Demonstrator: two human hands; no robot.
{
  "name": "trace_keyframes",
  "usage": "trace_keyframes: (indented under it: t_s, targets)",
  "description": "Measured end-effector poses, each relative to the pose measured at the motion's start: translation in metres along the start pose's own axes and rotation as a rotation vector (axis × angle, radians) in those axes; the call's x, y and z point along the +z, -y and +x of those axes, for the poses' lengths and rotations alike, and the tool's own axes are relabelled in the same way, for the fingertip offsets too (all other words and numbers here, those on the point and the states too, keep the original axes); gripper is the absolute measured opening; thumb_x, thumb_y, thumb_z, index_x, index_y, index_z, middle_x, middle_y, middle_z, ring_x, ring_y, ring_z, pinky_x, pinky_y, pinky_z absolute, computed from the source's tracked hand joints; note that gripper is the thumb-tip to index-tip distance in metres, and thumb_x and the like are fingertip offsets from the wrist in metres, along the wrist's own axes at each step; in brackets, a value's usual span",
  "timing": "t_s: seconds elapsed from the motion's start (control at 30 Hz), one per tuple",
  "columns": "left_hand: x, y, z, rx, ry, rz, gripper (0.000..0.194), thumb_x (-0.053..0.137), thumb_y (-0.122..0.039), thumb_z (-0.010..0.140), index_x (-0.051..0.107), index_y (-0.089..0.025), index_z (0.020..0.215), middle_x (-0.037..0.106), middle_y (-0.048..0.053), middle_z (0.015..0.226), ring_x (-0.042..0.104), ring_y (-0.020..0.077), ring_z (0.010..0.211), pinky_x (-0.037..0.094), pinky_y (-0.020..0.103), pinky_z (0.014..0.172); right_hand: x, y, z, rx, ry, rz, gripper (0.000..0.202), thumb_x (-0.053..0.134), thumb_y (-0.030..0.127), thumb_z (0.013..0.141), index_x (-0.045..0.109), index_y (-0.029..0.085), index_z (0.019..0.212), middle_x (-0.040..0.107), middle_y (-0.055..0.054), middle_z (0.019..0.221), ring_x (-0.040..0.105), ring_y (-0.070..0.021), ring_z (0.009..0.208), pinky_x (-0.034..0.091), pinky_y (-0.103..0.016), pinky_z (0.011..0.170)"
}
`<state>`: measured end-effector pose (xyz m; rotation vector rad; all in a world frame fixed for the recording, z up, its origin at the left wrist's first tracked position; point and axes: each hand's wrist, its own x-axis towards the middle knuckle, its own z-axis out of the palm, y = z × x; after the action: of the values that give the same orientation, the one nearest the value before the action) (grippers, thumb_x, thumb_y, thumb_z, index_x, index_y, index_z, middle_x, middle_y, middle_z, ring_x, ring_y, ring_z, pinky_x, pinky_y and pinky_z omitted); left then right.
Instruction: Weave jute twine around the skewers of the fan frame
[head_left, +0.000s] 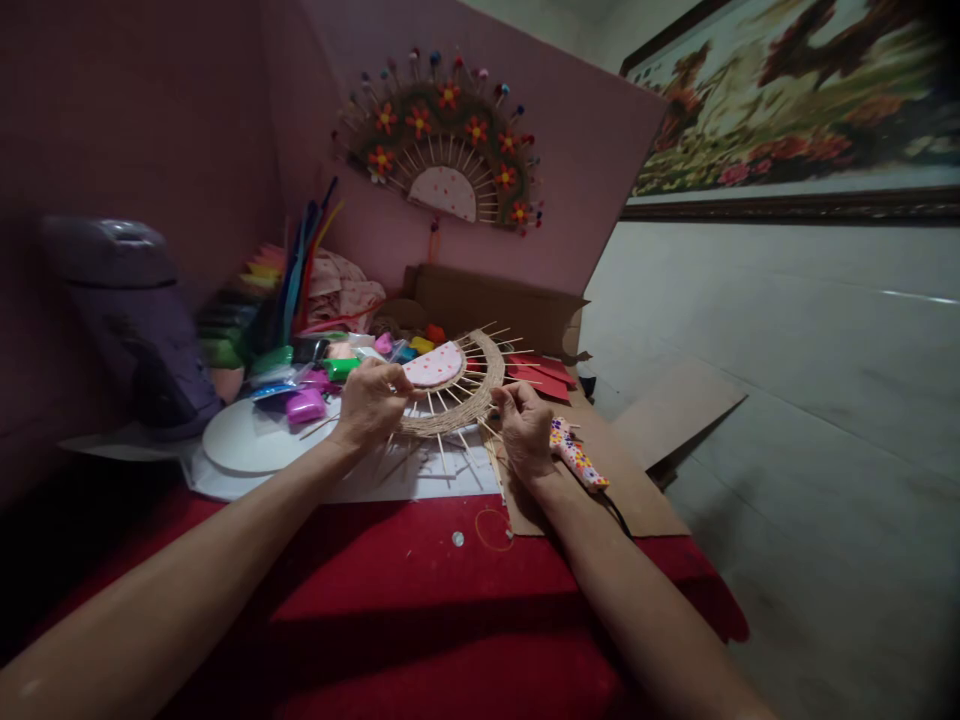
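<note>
A half-round fan craft [472, 408] of thin wooden sticks is held up over the table, its sticks fanning out from a pink dotted cloth half-disc [435, 366]. Brown twine forms a curved band across the sticks. My left hand [373, 402] is closed on the fan's left end, beside the cloth. At the band's outer right edge, my right hand [525, 428] is pinched shut; what lies between its fingertips is too small to make out. A flower-patterned glue gun [577, 455] lies just right of that hand, on cardboard.
A finished flowered fan [450, 140] hangs on the pink board behind. Colourful clay packets [305, 404], a white disc [255, 437] and a purple bottle [135, 330] are at left. Red sheets [547, 380] lie behind the right hand. A red cloth [360, 610] covers the table.
</note>
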<state>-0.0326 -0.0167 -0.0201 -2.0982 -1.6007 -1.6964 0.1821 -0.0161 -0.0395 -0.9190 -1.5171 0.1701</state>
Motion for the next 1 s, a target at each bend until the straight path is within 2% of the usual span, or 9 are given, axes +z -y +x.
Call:
trace_keyframes:
  t_s: [0.13, 0.2, 0.3, 0.37, 0.47, 0.57, 0.7, 0.8, 1.0]
  targets:
    - [0.001, -0.002, 0.001, -0.034, 0.034, 0.039, 0.026, 0.072, -0.036, 0.067, 0.06, -0.018, 0.053, 0.055, 0.002, 0.063, 0.05, 0.0161, 0.068, 0.038, 0.03, 0.063, -0.003, 0.007, -0.004, -0.076, 0.033, -0.027, 0.04, 0.048, 0.044, 0.09, 0.048, 0.018, 0.059, 0.046, 0.005, 0.054, 0.043, -0.0096, 0.051, 0.034, -0.024, 0.054]
    - [0.002, -0.002, 0.001, -0.008, 0.043, 0.028, 0.029, 0.065, -0.038, 0.075, 0.06, -0.018, 0.055, 0.055, 0.002, 0.062, 0.05, 0.0166, 0.068, 0.038, 0.03, 0.064, -0.002, 0.008, -0.006, -0.071, 0.03, 0.019, 0.032, 0.052, 0.042, 0.089, 0.053, 0.018, 0.067, 0.049, 0.004, 0.058, 0.046, -0.0101, 0.054, 0.037, -0.023, 0.056]
    - [0.002, -0.001, 0.001, 0.062, 0.1, -0.017, 0.032, 0.052, -0.029, 0.085, 0.06, -0.018, 0.055, 0.056, 0.002, 0.059, 0.05, 0.0162, 0.068, 0.039, 0.031, 0.066, 0.003, 0.005, -0.007, -0.011, 0.009, 0.116, 0.016, 0.059, 0.035, 0.084, 0.058, 0.018, 0.086, 0.058, 0.002, 0.071, 0.053, -0.0111, 0.061, 0.043, -0.024, 0.06]
    - [0.004, -0.002, -0.001, 0.092, 0.126, -0.021, 0.025, 0.055, -0.021, 0.082, 0.062, -0.018, 0.058, 0.057, 0.002, 0.061, 0.049, 0.0153, 0.067, 0.039, 0.031, 0.066, 0.006, 0.003, -0.007, 0.011, 0.018, 0.149, 0.013, 0.058, 0.029, 0.084, 0.06, 0.019, 0.091, 0.061, 0.0, 0.076, 0.057, -0.0123, 0.066, 0.046, -0.025, 0.063]
    - [0.007, -0.008, -0.005, 0.14, 0.16, -0.027, 0.008, 0.063, -0.015, 0.073, 0.068, -0.018, 0.067, 0.058, 0.003, 0.069, 0.052, 0.0153, 0.071, 0.042, 0.032, 0.069, 0.007, 0.002, -0.007, -0.009, 0.061, 0.123, 0.009, 0.056, 0.022, 0.082, 0.062, 0.02, 0.088, 0.063, -0.001, 0.079, 0.06, -0.0144, 0.071, 0.048, -0.027, 0.065]
    - [0.01, -0.016, -0.012, 0.216, 0.268, -0.058, 0.009, 0.064, -0.013, 0.073, 0.069, -0.02, 0.07, 0.062, 0.003, 0.074, 0.054, 0.0172, 0.078, 0.044, 0.036, 0.076, 0.005, 0.007, -0.007, -0.059, 0.1, 0.083, 0.009, 0.055, 0.018, 0.081, 0.063, 0.02, 0.085, 0.064, -0.002, 0.081, 0.061, -0.0156, 0.075, 0.049, -0.028, 0.067]
    - [0.013, -0.028, -0.021, 0.286, 0.444, 0.033, 0.011, 0.062, -0.012, 0.074, 0.066, -0.022, 0.072, 0.065, 0.001, 0.074, 0.053, 0.0205, 0.087, 0.039, 0.041, 0.085, 0.004, 0.013, -0.007, -0.061, 0.1, 0.078, 0.008, 0.056, 0.02, 0.083, 0.063, 0.02, 0.084, 0.063, -0.001, 0.078, 0.06, -0.0151, 0.073, 0.049, -0.028, 0.067]
    - [0.015, -0.035, -0.025, 0.246, 0.506, 0.153, 0.005, 0.063, -0.017, 0.073, 0.064, -0.022, 0.074, 0.065, 0.002, 0.078, 0.051, 0.0239, 0.09, 0.038, 0.041, 0.081, 0.003, 0.016, -0.007, -0.068, 0.092, 0.078, 0.008, 0.055, 0.021, 0.084, 0.063, 0.02, 0.084, 0.063, -0.001, 0.078, 0.059, -0.0146, 0.072, 0.048, -0.028, 0.067]
    - [0.021, -0.046, -0.027, 0.08, 0.476, 0.332, 0.007, 0.062, -0.017, 0.068, 0.057, -0.021, 0.071, 0.064, 0.005, 0.078, 0.05, 0.0274, 0.09, 0.037, 0.041, 0.073, 0.002, 0.02, -0.006, -0.139, 0.094, 0.04, 0.01, 0.054, 0.02, 0.084, 0.063, 0.019, 0.082, 0.062, -0.001, 0.076, 0.057, -0.0142, 0.07, 0.046, -0.027, 0.065]
